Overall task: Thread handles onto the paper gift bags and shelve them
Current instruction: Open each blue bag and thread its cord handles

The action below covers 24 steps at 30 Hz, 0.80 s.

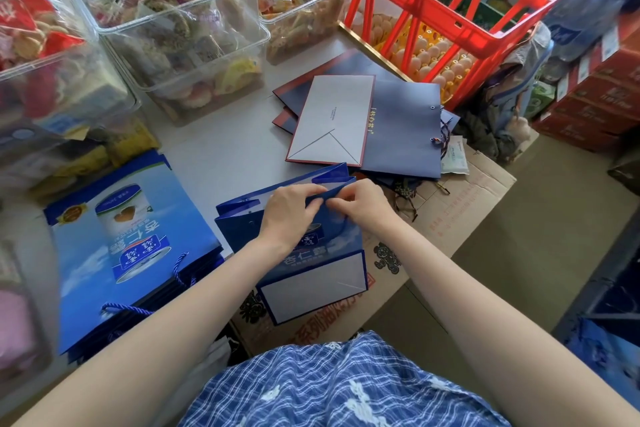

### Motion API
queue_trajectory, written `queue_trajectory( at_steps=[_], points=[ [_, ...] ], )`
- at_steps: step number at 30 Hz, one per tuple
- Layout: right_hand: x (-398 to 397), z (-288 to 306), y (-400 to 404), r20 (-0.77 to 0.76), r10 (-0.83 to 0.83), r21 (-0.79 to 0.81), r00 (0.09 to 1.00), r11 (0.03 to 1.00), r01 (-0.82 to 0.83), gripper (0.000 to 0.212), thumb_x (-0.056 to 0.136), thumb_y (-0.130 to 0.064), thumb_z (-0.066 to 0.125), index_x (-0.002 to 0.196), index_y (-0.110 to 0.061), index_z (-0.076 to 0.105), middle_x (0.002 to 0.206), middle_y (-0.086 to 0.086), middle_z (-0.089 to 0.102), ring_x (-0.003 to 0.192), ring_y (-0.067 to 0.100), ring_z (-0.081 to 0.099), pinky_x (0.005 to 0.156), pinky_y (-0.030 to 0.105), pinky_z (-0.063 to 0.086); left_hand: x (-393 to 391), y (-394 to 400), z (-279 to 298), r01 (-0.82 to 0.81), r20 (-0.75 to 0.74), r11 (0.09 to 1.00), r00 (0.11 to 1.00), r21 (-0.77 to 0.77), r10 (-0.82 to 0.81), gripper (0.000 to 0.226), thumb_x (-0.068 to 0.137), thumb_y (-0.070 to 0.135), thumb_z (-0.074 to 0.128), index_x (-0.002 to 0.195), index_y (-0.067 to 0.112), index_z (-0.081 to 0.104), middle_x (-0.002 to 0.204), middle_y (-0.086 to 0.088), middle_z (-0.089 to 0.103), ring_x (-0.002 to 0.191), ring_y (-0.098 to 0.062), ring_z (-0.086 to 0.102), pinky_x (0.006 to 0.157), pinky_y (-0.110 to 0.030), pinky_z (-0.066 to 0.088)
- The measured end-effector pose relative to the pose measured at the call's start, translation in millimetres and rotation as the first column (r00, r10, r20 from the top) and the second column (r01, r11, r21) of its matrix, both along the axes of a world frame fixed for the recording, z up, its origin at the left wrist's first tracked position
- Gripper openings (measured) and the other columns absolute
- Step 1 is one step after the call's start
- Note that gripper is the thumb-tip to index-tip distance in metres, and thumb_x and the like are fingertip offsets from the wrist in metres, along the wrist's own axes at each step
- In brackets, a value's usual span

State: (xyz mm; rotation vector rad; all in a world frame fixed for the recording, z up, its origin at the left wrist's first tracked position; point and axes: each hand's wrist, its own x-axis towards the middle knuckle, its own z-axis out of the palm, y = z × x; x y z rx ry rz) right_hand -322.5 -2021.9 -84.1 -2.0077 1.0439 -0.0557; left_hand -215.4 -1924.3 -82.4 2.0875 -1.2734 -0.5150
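Note:
A blue paper gift bag (313, 274) lies flat in front of me, its folded white bottom toward me and its open top edge away. My left hand (291, 215) pinches the bag's top edge from the left. My right hand (363, 206) pinches the same edge from the right, fingertips almost touching the left hand's. A thin blue cord shows just under my right hand; where its end goes is hidden. To the left lies a stack of blue printed bags (131, 246) with blue rope handles (128, 308) sticking out. Farther back lie darker navy bags (401, 128), flat.
Clear plastic bins of wrapped snacks (180, 28) fill the back left. A red crate (443, 7) stands over a tray of eggs at the back right. A cardboard box (464, 204) lies under the bags. Red cartons (595, 94) are stacked far right. Loose dark cords (408, 191) lie near the navy bags.

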Motion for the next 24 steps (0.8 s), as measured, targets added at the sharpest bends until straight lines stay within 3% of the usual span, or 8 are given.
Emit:
queue_trajectory(
  at_steps=[2, 5, 8, 10, 14, 18, 22, 24],
  points=[
    [-5, -4, 2, -0.074, 0.038, -0.297, 0.997, 0.953, -0.059, 0.023, 0.087, -0.029, 0.064, 0.088, -0.008, 0.072, 0.085, 0.006, 0.07, 0.079, 0.021, 0.061, 0.082, 0.038, 0.047, -3, 0, 1, 0.011, -0.001, 1.0, 1.0, 0.002, -0.011, 0.027, 0.091, 0.017, 0.058, 0.117, 0.017, 0.066, 0.115, -0.002, 0.067, 0.107, -0.016, 0.061, 0.093, -0.027, 0.047],
    [-16, -12, 5, -0.127, 0.153, -0.675, 0.98, 0.711, -0.198, 0.017, 0.08, -0.026, 0.072, 0.082, -0.009, 0.07, 0.081, 0.005, 0.069, 0.077, 0.025, 0.06, 0.084, 0.038, 0.038, 0, 0, 0, 0.09, -0.059, 0.994, 0.994, 0.058, -0.086, 0.026, 0.093, 0.018, 0.055, 0.117, 0.02, 0.066, 0.115, 0.0, 0.067, 0.107, -0.015, 0.061, 0.094, -0.033, 0.049],
    [-28, -21, 6, -0.073, 0.181, -0.827, 0.981, 0.538, -0.161, 0.031, 0.065, -0.025, 0.084, 0.079, -0.01, 0.061, 0.074, 0.005, 0.06, 0.072, 0.024, 0.053, 0.073, 0.033, 0.032, 8, -9, 10, 0.178, -0.213, 0.976, 0.966, 0.127, -0.148, 0.026, 0.094, 0.017, 0.052, 0.115, 0.019, 0.066, 0.116, 0.002, 0.066, 0.109, -0.012, 0.059, 0.095, -0.029, 0.047],
    [-29, -25, 7, -0.006, 0.174, -0.833, 0.985, 0.544, -0.101, 0.048, 0.062, -0.027, 0.085, 0.091, -0.011, 0.051, 0.084, 0.008, 0.056, 0.08, 0.021, 0.044, 0.072, 0.034, 0.035, 13, -17, 21, 0.198, -0.348, 0.964, 0.929, 0.176, -0.128, 0.026, 0.095, 0.017, 0.051, 0.116, 0.016, 0.065, 0.116, 0.003, 0.064, 0.108, -0.009, 0.057, 0.092, -0.023, 0.044],
    [-31, -16, 6, 0.038, 0.217, -0.807, 0.975, 0.582, -0.098, 0.066, 0.056, -0.024, 0.088, 0.102, -0.014, 0.042, 0.106, 0.006, 0.04, 0.09, 0.022, 0.038, 0.073, 0.04, 0.044, 19, -22, 32, 0.258, -0.487, 0.921, 0.869, 0.292, -0.089, 0.021, 0.092, 0.007, 0.054, 0.108, 0.006, 0.068, 0.099, -0.003, 0.065, 0.073, -0.006, 0.053, 0.058, -0.008, 0.043],
    [-34, -9, -1, 0.014, 0.272, -0.773, 0.962, 0.614, -0.162, 0.063, 0.057, -0.02, 0.087, 0.103, -0.017, 0.045, 0.111, 0.004, 0.041, 0.097, 0.022, 0.038, 0.075, 0.039, 0.044, 18, -24, 31, 0.297, -0.371, 0.881, 0.916, 0.368, -0.154, 0.016, 0.086, 0.013, 0.065, 0.099, 0.007, 0.072, 0.094, -0.007, 0.069, 0.079, -0.012, 0.06, 0.064, -0.015, 0.049],
    [-33, 1, -6, -0.138, 0.413, -0.728, 0.9, 0.574, -0.374, 0.037, 0.07, -0.026, 0.077, 0.101, -0.015, 0.059, 0.116, 0.005, 0.054, 0.103, 0.021, 0.039, 0.08, 0.04, 0.045, 16, -22, 25, 0.229, -0.327, 0.906, 0.939, 0.356, -0.109, 0.013, 0.086, 0.009, 0.062, 0.093, 0.006, 0.072, 0.088, -0.01, 0.07, 0.072, -0.017, 0.062, 0.069, -0.025, 0.054],
    [-32, 9, -9, -0.149, 0.472, -0.636, 0.869, 0.628, -0.45, 0.029, 0.08, -0.032, 0.07, 0.1, -0.013, 0.063, 0.116, 0.005, 0.053, 0.103, 0.018, 0.041, 0.086, 0.038, 0.045, 14, -20, 25, 0.229, -0.334, 0.91, 0.936, 0.345, -0.109, 0.012, 0.087, 0.01, 0.062, 0.093, 0.005, 0.071, 0.087, -0.012, 0.07, 0.076, -0.02, 0.063, 0.071, -0.027, 0.055]
  ],
)
